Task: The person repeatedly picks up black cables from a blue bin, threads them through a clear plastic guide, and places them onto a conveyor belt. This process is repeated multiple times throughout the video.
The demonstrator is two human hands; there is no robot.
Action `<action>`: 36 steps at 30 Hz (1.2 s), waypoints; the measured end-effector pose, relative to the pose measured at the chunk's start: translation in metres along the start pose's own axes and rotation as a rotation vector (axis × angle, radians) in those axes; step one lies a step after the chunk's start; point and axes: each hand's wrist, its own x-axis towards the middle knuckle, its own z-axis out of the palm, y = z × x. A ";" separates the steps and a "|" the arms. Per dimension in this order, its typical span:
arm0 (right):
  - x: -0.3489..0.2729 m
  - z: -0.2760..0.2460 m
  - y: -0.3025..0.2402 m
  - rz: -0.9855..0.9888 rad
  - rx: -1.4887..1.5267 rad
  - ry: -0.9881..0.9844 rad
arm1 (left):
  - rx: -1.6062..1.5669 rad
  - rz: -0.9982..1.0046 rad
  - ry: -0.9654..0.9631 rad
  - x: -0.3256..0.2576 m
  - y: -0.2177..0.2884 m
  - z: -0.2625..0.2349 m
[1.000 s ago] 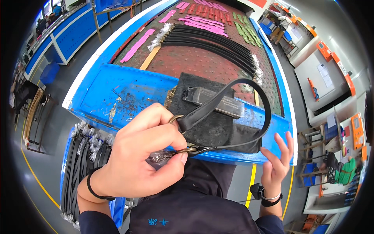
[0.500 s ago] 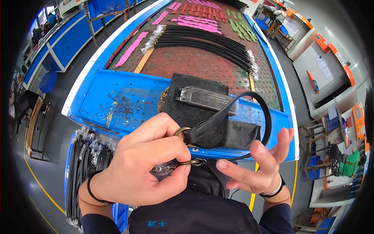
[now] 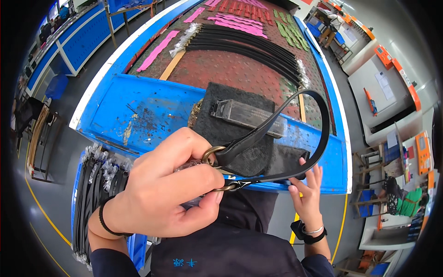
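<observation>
above the near blue ledge (image 3: pixel 104 113) of the table, i see the black strap (image 3: pixel 325 122) bent into an open loop, in front of a dark pad (image 3: pixel 219 94) with a long narrow case (image 3: pixel 247 115) on it. my left hand (image 3: pixel 170 184) is closed on the strap's two ends, pinching near an upper ring (image 3: pixel 206 154) and a lower ring (image 3: pixel 226 188), with crinkled clear plastic (image 3: pixel 190 166) bunched by the fingers. my right hand (image 3: pixel 309 196) has its fingers apart at the loop's lower right bend, seemingly touching it; i cannot tell whether it grips.

i judge the strap light and bendy yet springy, since the loop stands open by itself. its smooth face may slide under a fingertip, and the plastic looks slippery. the rings look hard and tough, so i'd take firm hold there, and pinch the bend flat across its width, gently, to spare the surface from creases.
</observation>
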 end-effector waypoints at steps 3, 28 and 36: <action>0.010 -0.033 -0.014 -0.095 0.132 0.172 | 0.006 0.001 -0.022 0.001 0.001 0.003; 0.058 -0.048 -0.073 -0.472 0.329 0.091 | 0.045 0.126 -0.103 0.002 0.005 0.010; 0.053 -0.049 -0.066 -0.316 0.327 0.196 | 0.118 0.266 -0.018 0.000 0.002 0.013</action>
